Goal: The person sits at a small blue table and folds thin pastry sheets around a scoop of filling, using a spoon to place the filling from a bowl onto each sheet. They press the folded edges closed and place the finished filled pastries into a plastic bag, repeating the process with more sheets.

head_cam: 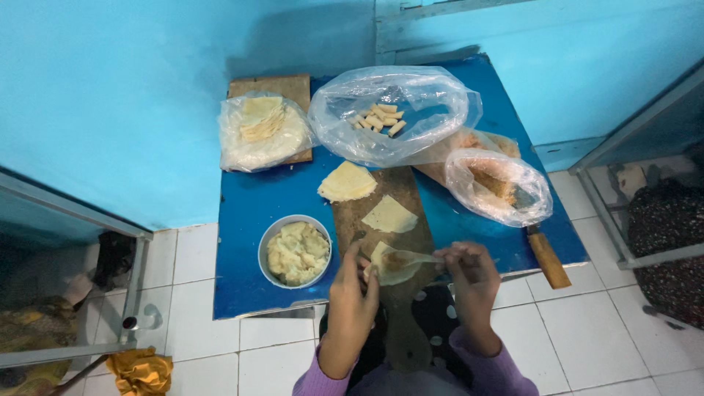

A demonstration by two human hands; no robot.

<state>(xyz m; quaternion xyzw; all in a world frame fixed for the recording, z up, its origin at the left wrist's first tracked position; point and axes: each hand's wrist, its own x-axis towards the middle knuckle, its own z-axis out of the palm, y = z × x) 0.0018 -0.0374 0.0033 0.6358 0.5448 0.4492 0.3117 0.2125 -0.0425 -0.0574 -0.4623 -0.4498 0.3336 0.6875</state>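
A pale dough wrapper with a brownish filling on it lies on a dark wooden board. My left hand pinches its left edge. My right hand pulls its right corner out to a point. A second quarter wrapper lies higher on the board, and a small stack of wrappers rests at the board's top left. A round metal bowl of pale mashed filling stands left of the board on the blue table.
A clear bag holds several small rolled pieces. Another bag with round wrappers lies on a wooden board at the back left. A third bag sits right. A wooden-handled knife lies at the table's right edge. White tiled floor surrounds the table.
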